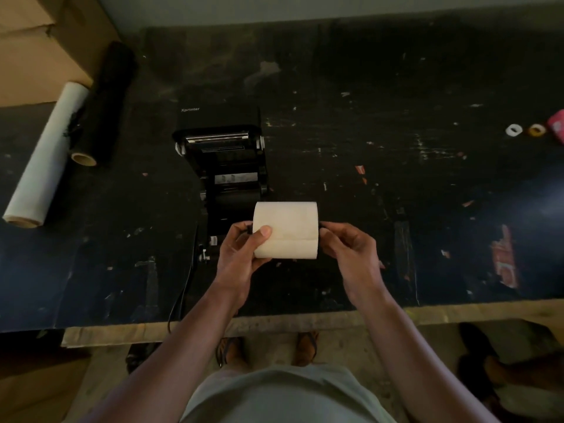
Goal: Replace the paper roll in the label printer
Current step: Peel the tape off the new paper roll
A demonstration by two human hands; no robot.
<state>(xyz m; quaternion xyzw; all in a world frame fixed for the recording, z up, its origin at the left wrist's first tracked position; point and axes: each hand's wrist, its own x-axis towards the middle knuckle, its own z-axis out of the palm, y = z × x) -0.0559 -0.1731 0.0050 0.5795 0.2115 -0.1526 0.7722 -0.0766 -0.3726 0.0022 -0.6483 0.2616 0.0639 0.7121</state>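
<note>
A cream paper roll (290, 224) hangs in the air just in front of the black label printer (227, 166), whose lid stands open toward the back. My left hand (241, 254) grips the roll's left end, thumb lying across its face. My right hand (345, 248) pinches the right end, where a dark spindle tip shows. The printer's inner bay and rollers are visible beyond the roll; the part of the printer nearest me is hidden behind the roll and my hands.
On the dark worn table (396, 148), a long white roll (45, 157) and a black film roll (106, 102) lie at the left beside a cardboard box (36, 41). Two small tape rings (525, 130) and a pink item (557, 126) sit far right. A cable (183, 288) runs off the front edge.
</note>
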